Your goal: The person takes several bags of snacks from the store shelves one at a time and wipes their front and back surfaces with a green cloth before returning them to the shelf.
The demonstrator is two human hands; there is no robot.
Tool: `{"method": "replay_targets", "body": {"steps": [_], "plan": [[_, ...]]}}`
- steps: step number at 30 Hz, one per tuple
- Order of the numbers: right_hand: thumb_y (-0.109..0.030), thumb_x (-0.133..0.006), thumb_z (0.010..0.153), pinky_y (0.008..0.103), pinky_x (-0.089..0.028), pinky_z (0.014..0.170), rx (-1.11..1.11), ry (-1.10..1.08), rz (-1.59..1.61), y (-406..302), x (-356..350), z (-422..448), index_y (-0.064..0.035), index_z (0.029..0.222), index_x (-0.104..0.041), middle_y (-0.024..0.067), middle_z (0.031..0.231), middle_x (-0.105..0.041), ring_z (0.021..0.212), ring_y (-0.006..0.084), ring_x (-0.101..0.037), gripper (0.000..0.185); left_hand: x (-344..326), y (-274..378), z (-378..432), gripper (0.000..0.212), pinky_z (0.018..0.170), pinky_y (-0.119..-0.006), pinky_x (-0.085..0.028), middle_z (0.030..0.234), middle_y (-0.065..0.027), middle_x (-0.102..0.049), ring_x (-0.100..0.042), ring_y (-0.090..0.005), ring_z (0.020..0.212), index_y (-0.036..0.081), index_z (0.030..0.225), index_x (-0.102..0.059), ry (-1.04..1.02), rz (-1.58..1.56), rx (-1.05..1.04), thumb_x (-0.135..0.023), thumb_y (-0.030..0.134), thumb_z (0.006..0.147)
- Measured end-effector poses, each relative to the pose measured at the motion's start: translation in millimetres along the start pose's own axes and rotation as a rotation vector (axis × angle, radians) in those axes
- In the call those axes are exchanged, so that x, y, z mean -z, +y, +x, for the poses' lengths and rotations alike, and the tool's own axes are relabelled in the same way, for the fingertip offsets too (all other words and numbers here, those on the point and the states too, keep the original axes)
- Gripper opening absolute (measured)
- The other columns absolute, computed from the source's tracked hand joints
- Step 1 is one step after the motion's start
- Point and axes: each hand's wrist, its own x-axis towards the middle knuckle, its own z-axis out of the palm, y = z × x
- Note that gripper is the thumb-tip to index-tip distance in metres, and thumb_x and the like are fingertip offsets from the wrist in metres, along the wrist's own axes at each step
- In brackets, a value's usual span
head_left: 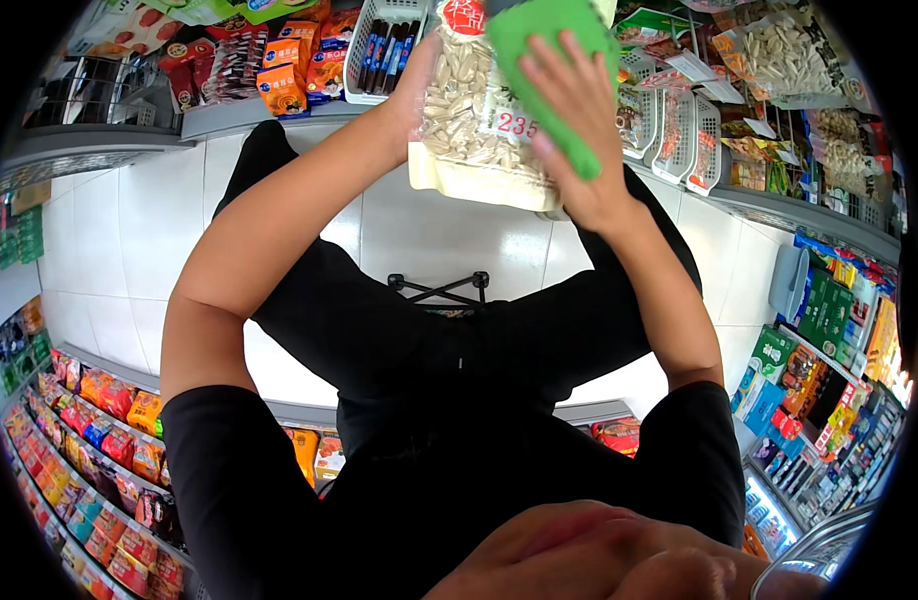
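A clear-fronted plastic bag of pale sunflower seeds (459, 97) hangs upright above the floor, between my knees and the shelf. My left hand (416, 86) grips its left side; most of those fingers are hidden behind the bag. Over the bag's right half lies a green cloth (523, 64). My right hand (583, 131) presses this cloth flat against the front, fingers spread over it and thumb near the bag's printed red number. The bag's pale bottom edge (474, 184) shows below the seeds.
Ahead runs a shelf edge (219, 118) with orange snack packets (283, 86) and a white plastic basket (354, 79). More white baskets (673, 142) stand right. Folding-stool legs (440, 289) show below me on the tiled floor (459, 232). Stocked shelves (106, 442) rise behind left.
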Motion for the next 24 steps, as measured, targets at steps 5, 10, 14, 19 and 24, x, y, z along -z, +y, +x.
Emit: {"method": "replay_targets", "body": {"steps": [5,10,14,19,24], "plan": [[-0.037,-0.046,0.096,0.0565,-0.012,0.12,0.027,-0.127,-0.018,1.6,9.8,-7.9,-0.0116,0.145,-0.049,0.0104,0.154,-0.042,0.147,0.0356,-0.028,0.055,-16.4,-12.1,5.5,0.07,0.108,-0.054,-0.043,0.143,-0.0173,-0.051,-0.054,-0.0342,0.128,0.012,0.148,-0.042,0.468,0.283,-0.034,-0.029,0.06,0.098],[-0.035,-0.054,0.09,0.057,-0.012,0.12,0.054,-0.101,-0.029,-3.7,6.4,-9.0,-0.0131,0.147,-0.047,0.008,0.154,-0.042,0.147,0.0339,-0.03,0.061,-3.5,-5.2,1.2,0.07,0.108,-0.052,-0.043,0.145,-0.0176,-0.049,-0.055,-0.0359,0.127,0.01,0.148,-0.041,0.117,0.045,0.016,-0.028,0.058,0.099],[-0.035,-0.062,0.084,0.0582,-0.015,0.119,0.133,-0.309,-0.035,-41.9,8.2,-18.8,-0.0158,0.147,-0.046,0.0071,0.154,-0.042,0.145,0.0334,-0.033,0.067,-0.5,-1.9,2.2,0.064,0.105,-0.048,-0.046,0.137,-0.017,-0.057,-0.059,-0.0319,0.121,0.007,0.143,-0.048,0.388,0.335,-0.099,-0.03,0.051,0.1],[-0.033,-0.063,0.087,0.0586,-0.013,0.119,0.007,-0.108,-0.056,-22.6,1.5,-15.9,-0.0125,0.147,-0.045,0.009,0.156,-0.039,0.146,0.0349,-0.029,0.066,-33.5,-8.7,5.0,0.064,0.101,-0.048,-0.049,0.133,-0.0181,-0.059,-0.061,-0.0325,0.118,0.006,0.139,-0.051,0.556,0.309,-0.071,-0.033,0.052,0.098],[-0.028,-0.067,0.083,0.058,-0.013,0.119,0.067,-0.19,-0.032,-43.4,-0.2,-23.5,-0.0142,0.146,-0.048,0.0065,0.153,-0.043,0.144,0.0328,-0.034,0.068,-30.7,-9.7,7.2,0.068,0.103,-0.047,-0.048,0.135,-0.0178,-0.057,-0.06,-0.0325,0.119,0.008,0.141,-0.05,0.592,0.456,-0.139,-0.035,0.058,0.096]]}}
